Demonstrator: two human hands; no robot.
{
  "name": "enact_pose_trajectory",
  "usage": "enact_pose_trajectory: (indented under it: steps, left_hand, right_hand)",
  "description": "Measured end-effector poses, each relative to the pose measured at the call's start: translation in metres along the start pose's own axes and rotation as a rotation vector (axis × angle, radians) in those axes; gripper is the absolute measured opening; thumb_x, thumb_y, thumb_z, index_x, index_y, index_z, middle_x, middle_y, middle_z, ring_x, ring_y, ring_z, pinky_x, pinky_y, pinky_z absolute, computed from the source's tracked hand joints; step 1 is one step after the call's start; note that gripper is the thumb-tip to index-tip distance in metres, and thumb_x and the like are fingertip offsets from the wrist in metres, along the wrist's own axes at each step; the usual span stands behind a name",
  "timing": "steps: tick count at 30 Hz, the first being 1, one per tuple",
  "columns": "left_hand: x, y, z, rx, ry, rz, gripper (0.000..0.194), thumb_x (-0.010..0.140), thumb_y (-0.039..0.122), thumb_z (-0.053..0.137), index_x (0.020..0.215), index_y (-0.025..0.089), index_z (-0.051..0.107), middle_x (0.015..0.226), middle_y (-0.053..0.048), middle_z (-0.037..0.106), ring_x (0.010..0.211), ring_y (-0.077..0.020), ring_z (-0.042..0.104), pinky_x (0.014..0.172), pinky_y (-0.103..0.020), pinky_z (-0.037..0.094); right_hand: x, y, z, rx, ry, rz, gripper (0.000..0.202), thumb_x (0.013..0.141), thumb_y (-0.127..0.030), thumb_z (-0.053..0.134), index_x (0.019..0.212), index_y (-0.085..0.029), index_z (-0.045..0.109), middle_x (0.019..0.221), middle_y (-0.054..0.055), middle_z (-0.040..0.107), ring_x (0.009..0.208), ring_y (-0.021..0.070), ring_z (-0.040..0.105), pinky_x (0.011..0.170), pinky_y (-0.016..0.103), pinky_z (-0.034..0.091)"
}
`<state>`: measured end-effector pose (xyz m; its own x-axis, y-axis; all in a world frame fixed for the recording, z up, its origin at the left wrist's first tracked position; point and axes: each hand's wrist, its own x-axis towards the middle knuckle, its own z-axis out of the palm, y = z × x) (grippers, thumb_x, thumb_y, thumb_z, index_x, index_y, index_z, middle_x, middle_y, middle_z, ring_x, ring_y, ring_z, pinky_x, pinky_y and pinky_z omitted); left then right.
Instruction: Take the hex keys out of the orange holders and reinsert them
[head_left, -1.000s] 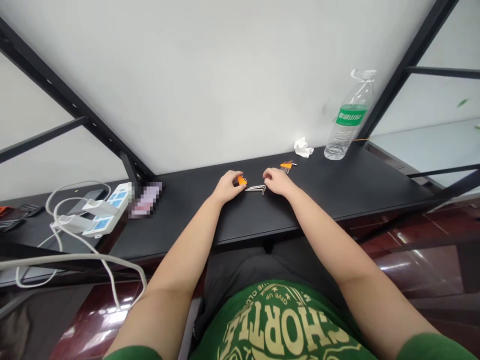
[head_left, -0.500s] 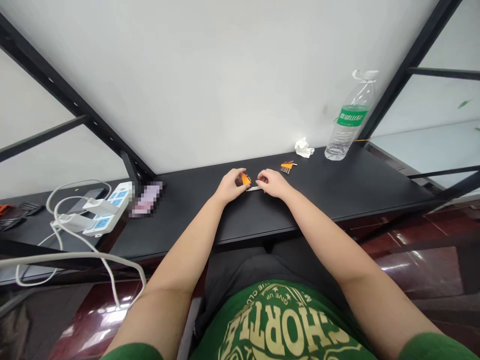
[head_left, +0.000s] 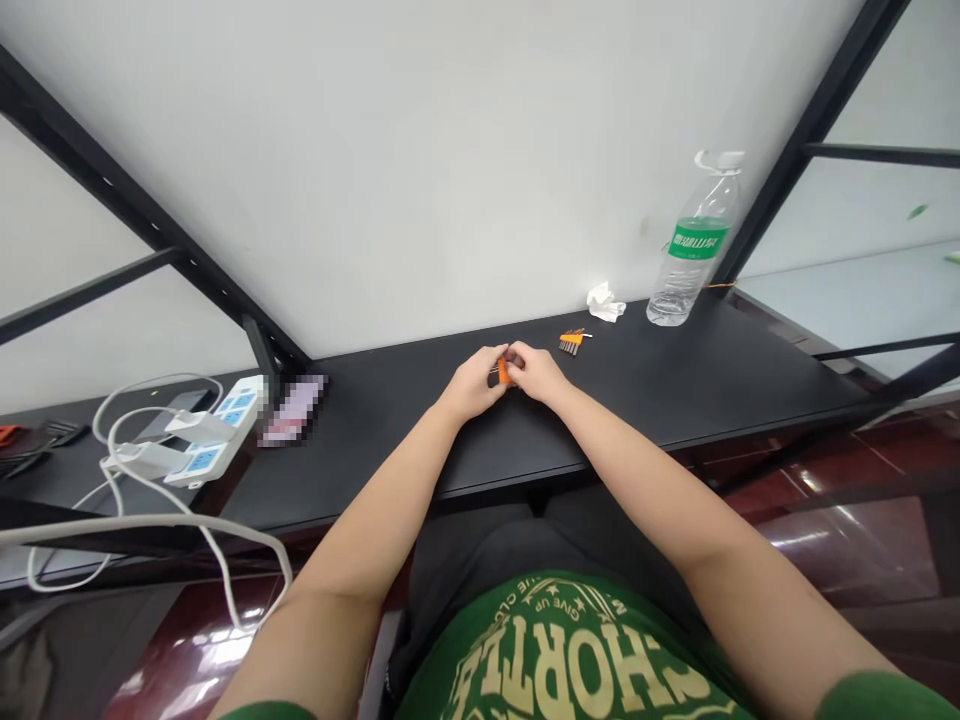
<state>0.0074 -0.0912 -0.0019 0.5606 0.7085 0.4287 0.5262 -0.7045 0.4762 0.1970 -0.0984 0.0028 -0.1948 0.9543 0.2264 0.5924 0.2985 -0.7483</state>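
Note:
My left hand [head_left: 474,384] is closed on an orange hex key holder [head_left: 504,372] just above the black tabletop. Thin dark keys show between the thumb and fingers. My right hand [head_left: 540,376] meets it from the other side, its bent fingertips pinched at the holder's right edge. Whatever lies between those fingertips is hidden. A second orange hex key holder [head_left: 571,341], with several dark keys and a silver one sticking out, lies on the table beyond my right hand.
Behind the second holder lies a crumpled tissue [head_left: 604,302]. A clear water bottle [head_left: 686,250] stands at the back right. To the left are a blurred-out pinkish item [head_left: 295,410], a white power strip [head_left: 225,430] and looped white cables [head_left: 150,520]. Black shelf posts rise at both sides.
My right hand has moved left from the silver rod near the tabletop to the orange holder in my left hand. The holder has turned, and the rod no longer shows separately.

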Motion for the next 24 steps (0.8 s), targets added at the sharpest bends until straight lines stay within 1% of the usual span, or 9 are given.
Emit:
enact_pose_trajectory:
  steps: [2,7,11,14,18,24]
  left_hand:
    - [0.000,-0.001,0.001,0.015,-0.007,-0.010,0.065,0.088,0.025,0.069,0.149,0.024,0.045,0.136,-0.010,0.061,0.123,-0.0237,0.062,0.107,-0.038,0.052]
    - [0.001,0.001,-0.002,0.106,-0.026,-0.038,0.064,0.087,0.028,0.071,0.148,0.025,0.049,0.137,-0.007,0.063,0.121,-0.0253,0.062,0.107,-0.041,0.050]
    - [0.001,0.001,-0.005,0.159,-0.031,-0.081,0.063,0.087,0.028,0.071,0.147,0.026,0.051,0.134,-0.007,0.066,0.116,-0.0258,0.063,0.104,-0.042,0.050]
    - [0.002,-0.001,-0.005,0.154,-0.033,-0.103,0.065,0.085,0.025,0.072,0.147,0.025,0.050,0.132,-0.006,0.066,0.114,-0.0256,0.063,0.104,-0.041,0.050]
    - [0.002,-0.002,-0.002,0.145,-0.056,-0.144,0.064,0.085,0.022,0.071,0.146,0.026,0.051,0.134,-0.006,0.065,0.114,-0.0257,0.063,0.104,-0.042,0.051]
    - [0.002,-0.003,0.000,0.140,-0.060,-0.146,0.058,0.084,0.023,0.069,0.141,0.024,0.055,0.132,-0.005,0.066,0.112,-0.0253,0.063,0.102,-0.041,0.052]
  right_hand:
    - [0.001,0.000,0.001,-0.036,0.005,0.017,0.008,0.082,-0.018,0.056,0.088,-0.021,0.059,0.074,-0.003,0.066,0.069,0.0143,0.060,0.065,0.024,0.043]
    - [0.002,-0.002,-0.002,-0.176,0.005,0.040,0.006,0.085,-0.016,0.055,0.085,-0.021,0.058,0.077,0.001,0.067,0.071,0.0160,0.059,0.065,0.025,0.041]
    - [0.004,-0.003,-0.008,-0.315,0.022,0.037,0.010,0.090,-0.014,0.053,0.090,-0.019,0.061,0.088,0.007,0.069,0.080,0.0200,0.060,0.072,0.029,0.040]
    - [0.005,-0.001,-0.009,-0.396,0.001,0.032,0.013,0.092,-0.013,0.051,0.095,-0.018,0.063,0.092,0.010,0.070,0.083,0.0217,0.060,0.075,0.030,0.040]
    - [0.006,0.003,-0.009,-0.471,-0.043,0.028,0.014,0.094,-0.015,0.051,0.099,-0.018,0.064,0.094,0.010,0.070,0.085,0.0224,0.061,0.075,0.030,0.040]
    - [0.007,0.006,-0.010,-0.530,-0.070,0.037,0.018,0.095,-0.014,0.049,0.101,-0.018,0.065,0.097,0.011,0.070,0.090,0.0234,0.062,0.080,0.030,0.042]
